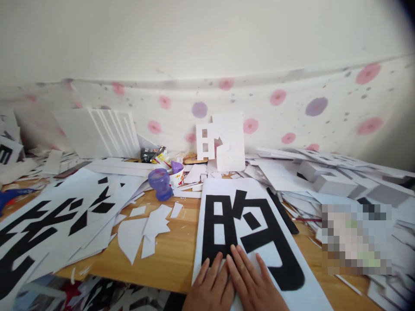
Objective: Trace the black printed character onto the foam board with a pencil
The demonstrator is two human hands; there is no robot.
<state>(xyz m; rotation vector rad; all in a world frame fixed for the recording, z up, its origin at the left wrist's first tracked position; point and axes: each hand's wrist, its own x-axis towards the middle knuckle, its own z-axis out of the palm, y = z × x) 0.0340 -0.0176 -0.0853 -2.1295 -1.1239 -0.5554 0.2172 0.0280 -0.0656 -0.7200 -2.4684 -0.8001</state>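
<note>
- Head view, only camera. Left hand [212,287] lies palm down, fingers extended and slightly apart, nothing gripped.
- Right hand [256,287] same pose just beside it, fingertips pointing away from the wearer, little finger spread wider. Nothing gripped. Whether the two hands touch: can't tell.
- Both rest on the near part of a white sheet [269,255] with a bold black character [207,229]. Left fingers over the character's left block, right fingers near its middle.
- Sheet lies flat on the wooden bench [175,263], right of centre, long side running away from the wearer.
- Black strip [283,214] along the sheet's right edge.
- Left of sheet: loose white offcuts [131,237], then stacked sheets with black strokes [53,259].
- Beyond: purple object [160,183] beside a paper cup [177,179]; white cut-out panel [231,157] upright behind the sheet.
- Far left: ribbed white board [97,134] standing. Right: heap of white boards [333,185]; pixelated patch in front of it, contents unreadable.
- Spotted cloth [240,101] along the wall.
</note>
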